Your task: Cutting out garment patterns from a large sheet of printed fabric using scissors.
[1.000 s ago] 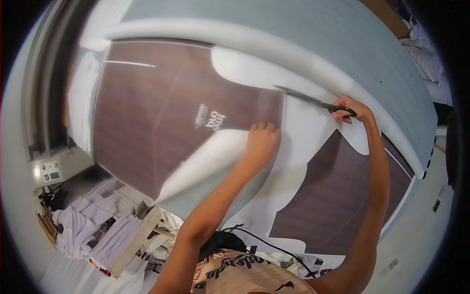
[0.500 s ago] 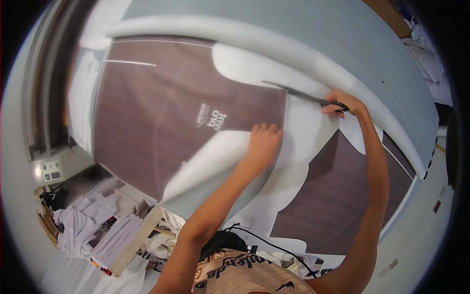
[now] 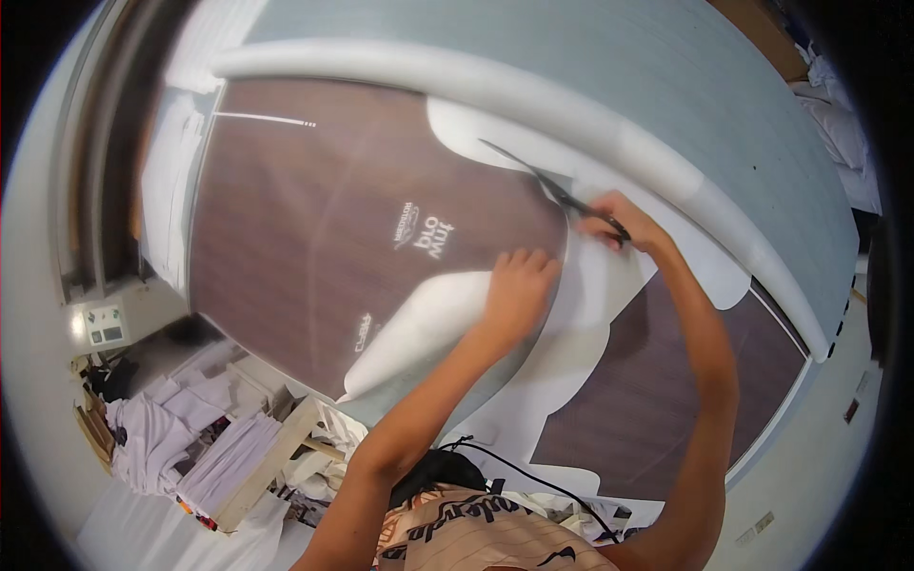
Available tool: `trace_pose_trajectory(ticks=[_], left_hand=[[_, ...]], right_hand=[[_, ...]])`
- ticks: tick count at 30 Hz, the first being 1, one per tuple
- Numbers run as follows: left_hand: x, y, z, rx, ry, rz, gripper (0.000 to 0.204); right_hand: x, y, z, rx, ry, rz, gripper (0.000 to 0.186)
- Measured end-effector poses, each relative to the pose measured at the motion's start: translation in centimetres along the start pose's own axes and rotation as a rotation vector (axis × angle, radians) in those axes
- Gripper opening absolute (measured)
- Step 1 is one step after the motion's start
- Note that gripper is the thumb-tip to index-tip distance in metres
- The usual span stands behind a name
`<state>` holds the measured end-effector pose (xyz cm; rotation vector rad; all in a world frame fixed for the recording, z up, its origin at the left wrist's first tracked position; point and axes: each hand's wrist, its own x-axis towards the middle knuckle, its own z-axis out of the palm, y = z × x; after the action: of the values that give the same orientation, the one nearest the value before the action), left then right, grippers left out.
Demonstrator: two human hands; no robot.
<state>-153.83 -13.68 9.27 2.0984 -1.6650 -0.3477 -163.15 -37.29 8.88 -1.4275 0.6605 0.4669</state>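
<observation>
A large brown printed fabric sheet (image 3: 305,209) with white unprinted areas lies over the table. My right hand (image 3: 621,221) is closed round the handles of long black scissors (image 3: 562,195). Their blades point to the far left across the sheet, at the far right corner of the left brown panel. Closer to me, my left hand (image 3: 522,290) has its fingers bent over the panel's near right edge, closed on the fabric. Its thumb and fingertips are partly hidden. Beside it the sheet curls over, showing its white back (image 3: 419,314).
A long white roll (image 3: 533,86) runs along the far side of the sheet on the grey table (image 3: 685,86). Another brown panel (image 3: 657,390) lies under my right arm. White folded cloth (image 3: 167,428) is piled at the lower left, near a control box (image 3: 105,325).
My right hand has moved left and nearer with the scissors, whose blades now slant more steeply. My left hand and the brown panel have shifted slightly right in view.
</observation>
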Motion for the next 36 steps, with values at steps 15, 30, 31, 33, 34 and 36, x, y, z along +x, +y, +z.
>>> trace_pose_trajectory(ticks=[15,30,31,33,34,36], left_hand=[[-0.4,-0.9,-4.7,-0.182,0.096,-0.194,0.017],[-1.4,-0.1,-5.7,-0.152,0.054,-0.142,0.014],[-1.2,-0.1,-5.2,-0.128,0.042,-0.127,0.013],[-1.3,-0.3,-4.4,-0.103,0.031,-0.116,0.013],[-1.4,-0.5,-4.0,-0.092,0.034,-0.114,0.012],[-1.6,-0.5,-3.4,-0.084,0.036,-0.115,0.012]], right_hand=[[1.7,-0.1,-0.3,0.118,-0.142,0.005,0.017],[0.7,-0.7,-2.3,0.044,-0.080,0.057,0.035],[0.5,-1.4,-3.0,-0.016,-0.061,0.100,0.035],[0.6,-2.4,-3.9,-0.054,-0.062,0.118,0.033],[0.7,-2.9,-4.1,-0.083,-0.070,0.137,0.033],[0.7,-3.9,-4.5,-0.141,-0.078,0.165,0.035]])
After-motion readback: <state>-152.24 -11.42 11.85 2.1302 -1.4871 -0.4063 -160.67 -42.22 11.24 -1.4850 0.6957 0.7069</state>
